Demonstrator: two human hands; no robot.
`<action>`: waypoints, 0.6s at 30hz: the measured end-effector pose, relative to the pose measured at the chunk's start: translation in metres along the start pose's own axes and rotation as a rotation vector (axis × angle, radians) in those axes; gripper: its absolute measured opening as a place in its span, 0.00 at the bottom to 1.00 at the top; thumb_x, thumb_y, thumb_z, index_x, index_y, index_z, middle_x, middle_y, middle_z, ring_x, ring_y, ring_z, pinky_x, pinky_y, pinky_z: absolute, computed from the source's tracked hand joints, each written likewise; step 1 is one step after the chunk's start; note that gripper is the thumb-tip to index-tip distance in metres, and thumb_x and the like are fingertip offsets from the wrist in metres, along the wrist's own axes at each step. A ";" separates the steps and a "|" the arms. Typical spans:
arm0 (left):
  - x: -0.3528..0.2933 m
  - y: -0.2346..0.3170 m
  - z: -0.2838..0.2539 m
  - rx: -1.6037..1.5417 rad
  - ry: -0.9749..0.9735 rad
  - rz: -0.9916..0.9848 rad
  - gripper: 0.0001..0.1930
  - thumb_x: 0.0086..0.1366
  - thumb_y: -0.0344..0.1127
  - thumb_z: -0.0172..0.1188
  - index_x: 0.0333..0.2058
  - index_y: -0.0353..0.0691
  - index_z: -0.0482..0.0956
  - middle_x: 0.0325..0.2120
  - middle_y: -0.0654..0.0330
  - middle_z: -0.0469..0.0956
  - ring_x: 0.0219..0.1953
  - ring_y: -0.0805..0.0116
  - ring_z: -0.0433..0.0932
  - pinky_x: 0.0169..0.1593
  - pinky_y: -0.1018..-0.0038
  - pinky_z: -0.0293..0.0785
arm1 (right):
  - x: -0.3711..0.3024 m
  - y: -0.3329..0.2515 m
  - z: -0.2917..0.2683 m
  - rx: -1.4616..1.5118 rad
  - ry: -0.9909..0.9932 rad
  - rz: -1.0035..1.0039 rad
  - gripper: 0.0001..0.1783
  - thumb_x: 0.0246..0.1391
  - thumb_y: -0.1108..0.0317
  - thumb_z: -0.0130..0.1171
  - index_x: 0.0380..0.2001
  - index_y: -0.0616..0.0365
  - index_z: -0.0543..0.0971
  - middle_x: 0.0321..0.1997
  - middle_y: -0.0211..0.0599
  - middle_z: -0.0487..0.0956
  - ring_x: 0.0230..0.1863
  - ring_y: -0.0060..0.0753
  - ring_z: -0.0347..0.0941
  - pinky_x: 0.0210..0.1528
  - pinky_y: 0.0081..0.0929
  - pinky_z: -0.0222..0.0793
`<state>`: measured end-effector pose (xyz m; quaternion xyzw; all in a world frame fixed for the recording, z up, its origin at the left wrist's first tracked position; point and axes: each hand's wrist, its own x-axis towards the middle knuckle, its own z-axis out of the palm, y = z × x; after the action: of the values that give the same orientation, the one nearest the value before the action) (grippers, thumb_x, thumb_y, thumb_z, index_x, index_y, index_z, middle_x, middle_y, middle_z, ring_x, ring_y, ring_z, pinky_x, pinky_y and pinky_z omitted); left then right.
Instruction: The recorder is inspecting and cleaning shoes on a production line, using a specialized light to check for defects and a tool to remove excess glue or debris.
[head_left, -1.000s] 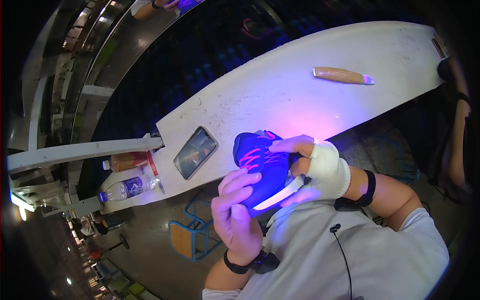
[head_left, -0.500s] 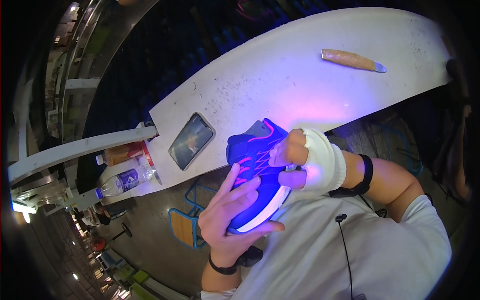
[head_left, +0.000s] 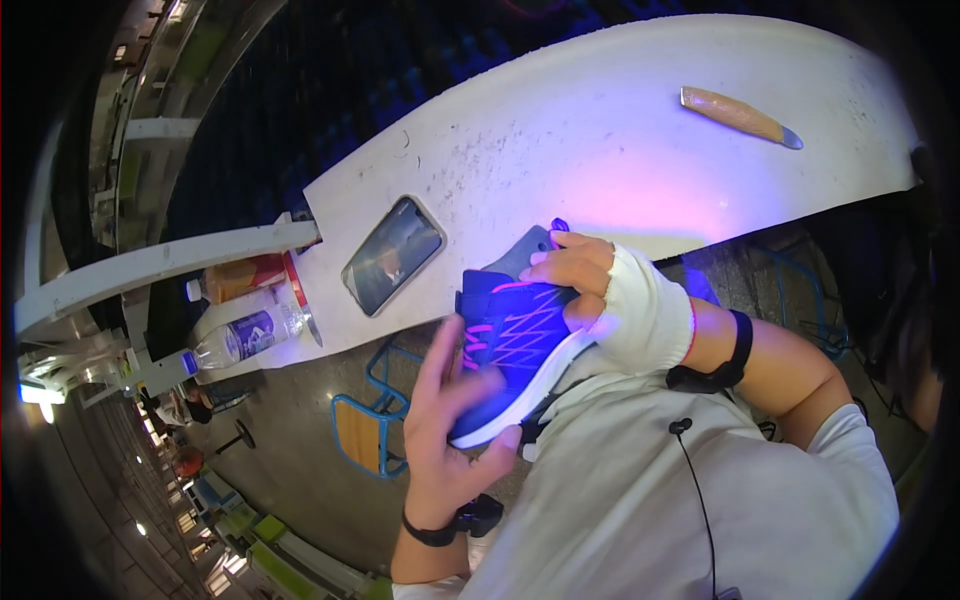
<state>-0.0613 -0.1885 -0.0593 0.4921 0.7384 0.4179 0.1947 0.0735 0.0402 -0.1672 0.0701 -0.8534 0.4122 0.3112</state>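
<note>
A dark blue sneaker (head_left: 520, 345) with pink laces and a white sole is tilted in front of my body at the table's near edge. From its ankle opening sticks a grey piece (head_left: 520, 252) with a small round hole, which looks like a shoe last. My left hand (head_left: 455, 425) is around the toe, thumb along the sole and fingers over the upper; one finger is blurred. My right hand (head_left: 578, 278), a white knit cuff at its wrist, grips the sneaker by the collar and heel side, its fingertips beside the grey piece.
On the white table (head_left: 520, 130) lie a phone (head_left: 394, 255) and, at the far right, a wooden-handled knife (head_left: 735, 114). Bottles (head_left: 250, 335) stand or lie on the left beside a white bar (head_left: 170, 252). A blue-framed stool (head_left: 362, 435) is below.
The sneaker has turned so its laces face up more. My right hand has shifted up toward the collar, and my left fingers have loosened and moved over the toe.
</note>
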 end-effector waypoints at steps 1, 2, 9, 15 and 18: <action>0.000 0.003 -0.003 0.070 -0.024 0.040 0.32 0.55 0.37 0.76 0.59 0.32 0.79 0.59 0.36 0.80 0.60 0.34 0.83 0.62 0.52 0.79 | -0.005 -0.001 0.005 -0.026 0.009 -0.025 0.09 0.63 0.65 0.59 0.33 0.60 0.78 0.57 0.52 0.81 0.59 0.65 0.77 0.67 0.62 0.72; 0.001 0.004 -0.005 -0.009 -0.074 -0.190 0.38 0.54 0.39 0.76 0.63 0.32 0.74 0.58 0.36 0.81 0.58 0.38 0.84 0.61 0.55 0.80 | -0.008 -0.002 0.012 -0.075 0.032 0.049 0.09 0.62 0.65 0.60 0.32 0.59 0.77 0.56 0.51 0.81 0.58 0.64 0.77 0.66 0.62 0.72; 0.002 -0.007 0.011 0.288 -0.159 -0.470 0.54 0.51 0.57 0.83 0.69 0.31 0.68 0.42 0.46 0.87 0.41 0.48 0.90 0.44 0.59 0.85 | -0.008 -0.011 0.025 -0.244 0.064 -0.146 0.14 0.42 0.64 0.67 0.31 0.53 0.74 0.54 0.46 0.82 0.54 0.50 0.78 0.65 0.55 0.76; 0.008 0.002 0.022 0.358 -0.041 -0.482 0.50 0.51 0.55 0.83 0.67 0.33 0.72 0.41 0.47 0.87 0.39 0.48 0.89 0.43 0.59 0.85 | -0.020 -0.004 0.038 -0.246 0.067 -0.168 0.15 0.39 0.67 0.66 0.33 0.52 0.74 0.58 0.46 0.81 0.56 0.48 0.78 0.64 0.54 0.77; 0.022 0.021 -0.005 0.281 -0.267 -0.480 0.53 0.48 0.54 0.84 0.69 0.36 0.70 0.45 0.43 0.86 0.45 0.42 0.88 0.47 0.59 0.84 | -0.024 -0.006 0.033 -0.151 0.117 -0.047 0.14 0.52 0.68 0.67 0.40 0.54 0.74 0.59 0.49 0.81 0.58 0.55 0.78 0.64 0.57 0.76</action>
<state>-0.0626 -0.1670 -0.0370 0.3762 0.8521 0.1855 0.3130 0.0788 0.0081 -0.1927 0.0422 -0.8606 0.3426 0.3745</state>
